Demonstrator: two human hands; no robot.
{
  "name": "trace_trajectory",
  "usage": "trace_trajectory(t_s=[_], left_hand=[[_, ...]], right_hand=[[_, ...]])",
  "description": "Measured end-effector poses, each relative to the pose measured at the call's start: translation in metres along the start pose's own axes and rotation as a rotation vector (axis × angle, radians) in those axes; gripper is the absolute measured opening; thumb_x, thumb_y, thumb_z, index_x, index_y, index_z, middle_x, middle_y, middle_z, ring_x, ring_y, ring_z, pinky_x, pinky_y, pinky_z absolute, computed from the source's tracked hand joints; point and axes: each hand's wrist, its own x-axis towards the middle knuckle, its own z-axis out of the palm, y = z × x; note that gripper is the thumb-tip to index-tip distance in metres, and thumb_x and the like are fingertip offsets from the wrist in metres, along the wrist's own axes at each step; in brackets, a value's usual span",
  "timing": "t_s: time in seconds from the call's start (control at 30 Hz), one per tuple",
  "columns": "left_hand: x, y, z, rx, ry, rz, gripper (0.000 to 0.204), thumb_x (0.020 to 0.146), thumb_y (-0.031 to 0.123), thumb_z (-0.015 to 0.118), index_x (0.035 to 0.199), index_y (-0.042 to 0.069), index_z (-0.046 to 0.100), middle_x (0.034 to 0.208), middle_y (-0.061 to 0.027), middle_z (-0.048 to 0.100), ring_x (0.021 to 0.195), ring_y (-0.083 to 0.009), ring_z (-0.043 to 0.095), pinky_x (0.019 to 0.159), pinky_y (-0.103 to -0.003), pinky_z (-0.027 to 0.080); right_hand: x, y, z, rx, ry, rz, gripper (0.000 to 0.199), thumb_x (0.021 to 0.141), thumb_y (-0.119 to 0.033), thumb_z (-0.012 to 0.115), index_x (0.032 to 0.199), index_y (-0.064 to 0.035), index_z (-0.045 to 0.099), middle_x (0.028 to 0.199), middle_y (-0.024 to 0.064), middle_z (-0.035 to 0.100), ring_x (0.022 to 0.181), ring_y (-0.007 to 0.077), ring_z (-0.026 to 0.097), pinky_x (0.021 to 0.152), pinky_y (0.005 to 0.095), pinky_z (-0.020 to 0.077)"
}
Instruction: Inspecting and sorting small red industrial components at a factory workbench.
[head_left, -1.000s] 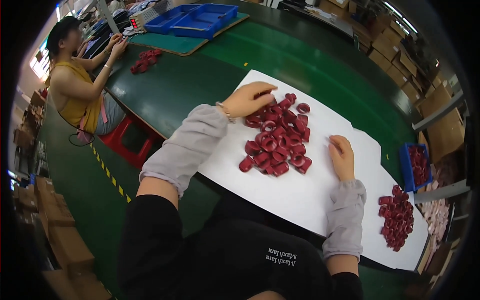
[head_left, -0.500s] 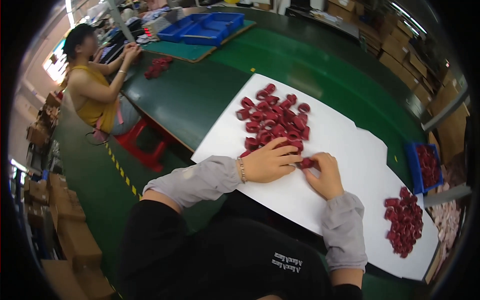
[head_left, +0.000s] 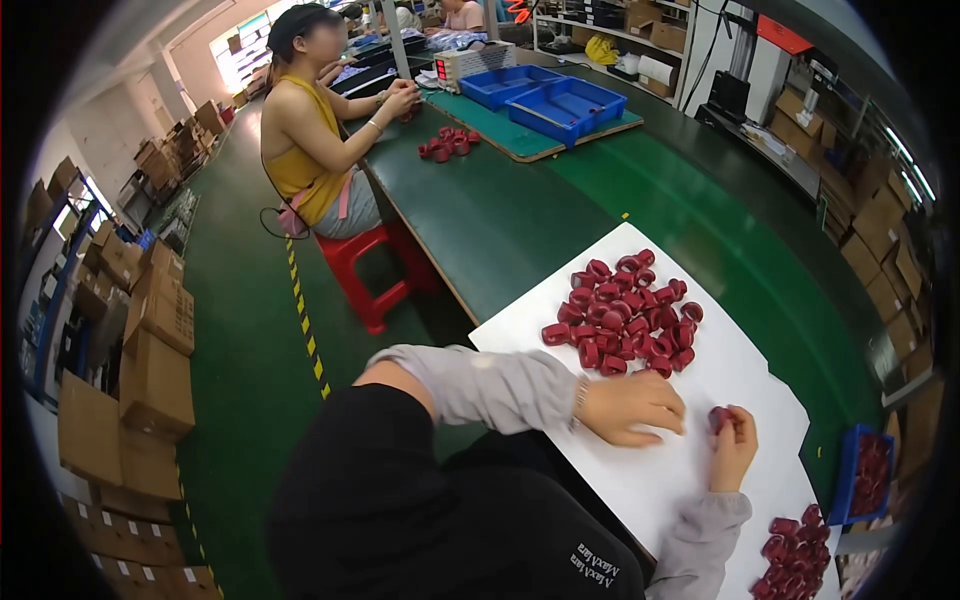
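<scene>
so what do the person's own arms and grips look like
Two loose, wrinkled pale grey covers reach the wrists, with a black sleeve above the left one. The left grip is ungloved, with a slim bracelet at the wrist; the right grip is ungloved too.

A green floor (head_left: 235,310) with black-and-yellow striped tape (head_left: 305,322) runs on the left past stacked cardboard boxes (head_left: 157,385) toward a pale wall (head_left: 105,125) and a bright far window (head_left: 245,68), while a red plastic stool (head_left: 352,250) stands beside the long green workbench (head_left: 460,220) and tube lights (head_left: 912,165) glow at right.
</scene>
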Motion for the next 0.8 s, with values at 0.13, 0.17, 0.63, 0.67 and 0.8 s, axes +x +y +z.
trace_trajectory(t_s=[0.13,0.17,0.63,0.67,0.8], left_hand=[[0.053,-0.001,0.061,-0.686,0.105,-0.699,0.038,0.082,0.015,0.06,0.114,0.002,0.043,0.101,-0.0136,0.055,0.084,-0.0217,0.059,0.071,-0.032,0.047],[0.065,-0.012,0.076,-0.688,0.111,-0.691,0.038,0.082,0.015,0.06,0.114,0.002,0.043,0.101,-0.0136,0.055,0.084,-0.0217,0.059,0.071,-0.032,0.047],[0.072,-0.061,0.093,-0.913,0.006,-0.638,0.016,0.091,0.012,0.05,0.096,-0.002,0.052,0.086,-0.007,0.059,0.077,-0.0131,0.057,0.07,-0.027,0.049],[0.072,-0.059,0.094,-0.986,0.031,-0.628,0.016,0.091,0.013,0.048,0.097,-0.002,0.053,0.084,-0.0064,0.059,0.074,-0.0126,0.056,0.07,-0.027,0.049],[0.071,-0.06,0.098,-1.046,0.072,-0.556,0.017,0.092,0.012,0.047,0.098,-0.003,0.053,0.082,-0.0057,0.059,0.072,-0.0116,0.056,0.067,-0.026,0.05]], right_hand=[[0.0,0.001,-0.015,0.306,0.248,0.018,0.018,0.088,-0.007,0.044,0.1,0.001,0.055,0.092,0.0052,0.058,0.081,0.012,0.055,0.072,0.0229,0.0438],[-0.001,0.0,-0.019,0.366,0.262,0.001,0.018,0.089,-0.008,0.044,0.101,0.0006,0.055,0.094,0.0051,0.058,0.082,0.0122,0.055,0.072,0.0231,0.0441],[-0.004,-0.015,-0.012,0.056,0.037,-0.041,0.042,0.093,-0.012,0.044,0.133,0.0025,0.039,0.12,0.011,0.052,0.104,0.0163,0.051,0.092,0.0274,0.0392],[-0.004,-0.015,-0.014,0.047,0.007,-0.061,0.045,0.093,-0.012,0.045,0.134,0.0026,0.037,0.12,0.0115,0.052,0.104,0.016,0.05,0.092,0.0272,0.0388],[-0.004,-0.019,-0.016,0.127,-0.036,-0.037,0.046,0.092,-0.011,0.046,0.135,0.0023,0.036,0.119,0.0116,0.052,0.104,0.0165,0.05,0.092,0.0277,0.0388]])
